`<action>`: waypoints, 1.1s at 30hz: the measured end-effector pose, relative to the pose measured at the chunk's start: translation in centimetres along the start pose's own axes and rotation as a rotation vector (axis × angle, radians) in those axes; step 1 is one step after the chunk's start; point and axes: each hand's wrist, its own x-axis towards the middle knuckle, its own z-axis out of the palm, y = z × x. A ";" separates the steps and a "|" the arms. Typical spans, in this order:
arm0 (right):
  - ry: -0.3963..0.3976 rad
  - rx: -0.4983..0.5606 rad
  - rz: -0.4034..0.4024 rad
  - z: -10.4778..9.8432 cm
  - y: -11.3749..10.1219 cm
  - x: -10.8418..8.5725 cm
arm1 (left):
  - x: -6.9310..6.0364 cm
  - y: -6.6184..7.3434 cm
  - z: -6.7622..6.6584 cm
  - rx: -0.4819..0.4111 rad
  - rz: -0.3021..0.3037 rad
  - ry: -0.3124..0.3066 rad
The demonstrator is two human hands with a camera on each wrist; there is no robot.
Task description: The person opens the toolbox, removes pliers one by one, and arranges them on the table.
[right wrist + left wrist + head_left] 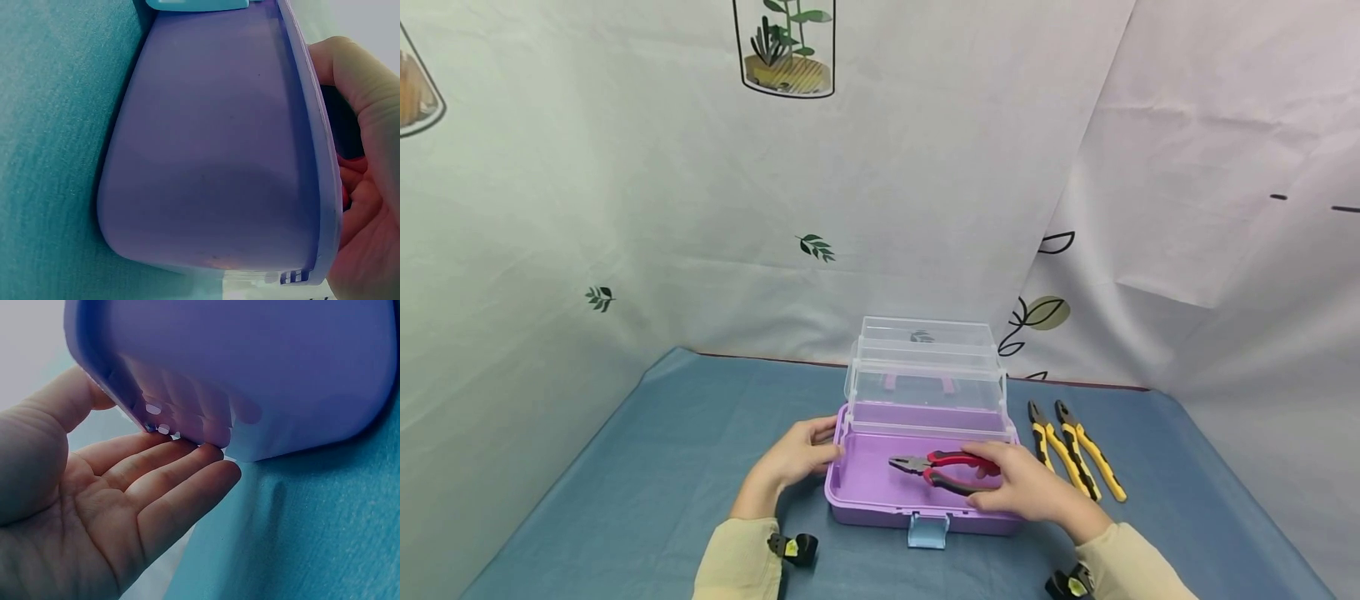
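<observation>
A purple toolbox [880, 492] with its clear lid [928, 367] raised stands on the table. My left hand [797, 454] holds its left side, thumb over the rim and fingers against the outer wall; in the left wrist view the fingers of that hand [150, 494] touch the purple wall [250, 369]. Over the box's tray, my right hand [1018, 483] grips the handles of red-and-black combination pliers [951, 477], whose metal nose points left. In the right wrist view the box's wall hides most of the pliers behind my right hand [369, 156].
Two yellow-and-black pliers [1060, 450] [1090, 450] lie right of the box on the blue tablecloth [647, 475]. A light-blue latch [928, 531] hangs down at the box's front. Behind the table hangs a pale printed curtain [715, 208].
</observation>
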 end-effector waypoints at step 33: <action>0.159 0.000 0.030 0.0 -0.2 -1.8 | -0.1 0.2 0.1 -0.016 0.008 0.004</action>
